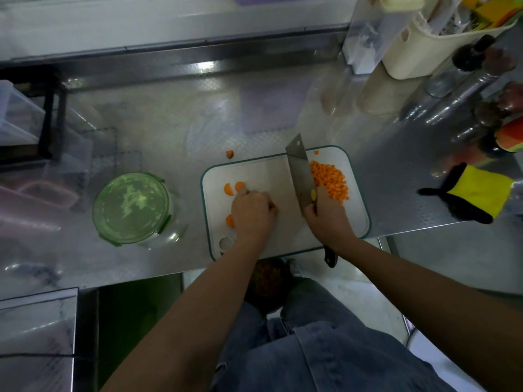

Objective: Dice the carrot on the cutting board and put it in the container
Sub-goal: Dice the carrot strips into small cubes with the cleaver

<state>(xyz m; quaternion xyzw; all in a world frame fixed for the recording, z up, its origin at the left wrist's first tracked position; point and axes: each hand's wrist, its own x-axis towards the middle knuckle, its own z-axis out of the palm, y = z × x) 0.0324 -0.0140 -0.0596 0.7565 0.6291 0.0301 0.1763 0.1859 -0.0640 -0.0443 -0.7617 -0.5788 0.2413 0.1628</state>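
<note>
A white cutting board [280, 176] with a teal rim lies on the steel counter. A heap of diced carrot [329, 181] sits at its right side. Carrot slices [232, 189] lie at its left, one more [229, 221] nearer me. My left hand [253, 215] is curled over a carrot piece that is mostly hidden beneath it. My right hand [327, 213] grips the handle of a cleaver [300, 172], whose blade is raised, pointing away from me beside the diced heap. A round glass container with a green lid [131, 207] stands left of the board, closed.
One carrot bit [230, 154] lies on the counter beyond the board. A yellow and black cloth [475, 193] lies at the right. A cream utensil holder [424, 43] and bottles [464, 69] stand at back right. Plastic boxes [17, 114] sit at the left.
</note>
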